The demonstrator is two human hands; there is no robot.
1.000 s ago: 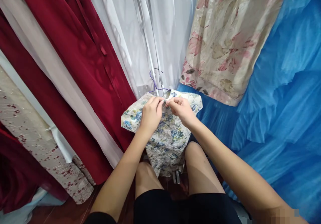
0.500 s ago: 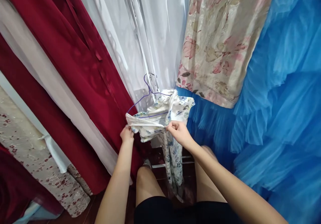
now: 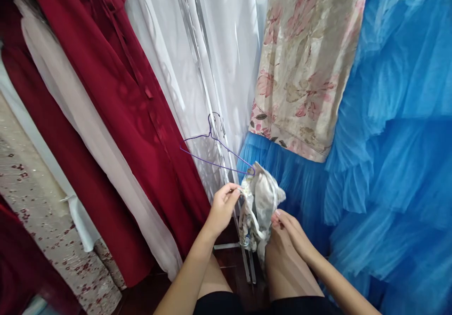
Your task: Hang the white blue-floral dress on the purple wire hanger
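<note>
The bunched floral garment (image 3: 262,197) hangs off the purple wire hanger's (image 3: 211,136) right end, long axis running far to near between the hands — left hand (image 3: 221,209) pinching its left edge, nearer the hanger; right hand's (image 3: 294,232) fingers seemingly pinching its right edge.

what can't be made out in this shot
All in the head view:
Most of the print on the crumpled garment: hidden by its own folds.
Tops of the red dress and pink-flowered cloth: cut off by the upper edge.
What the purple hanger hooks onto: too fine to tell.
Whether the right hand grips fabric: too small, blurred.
</note>
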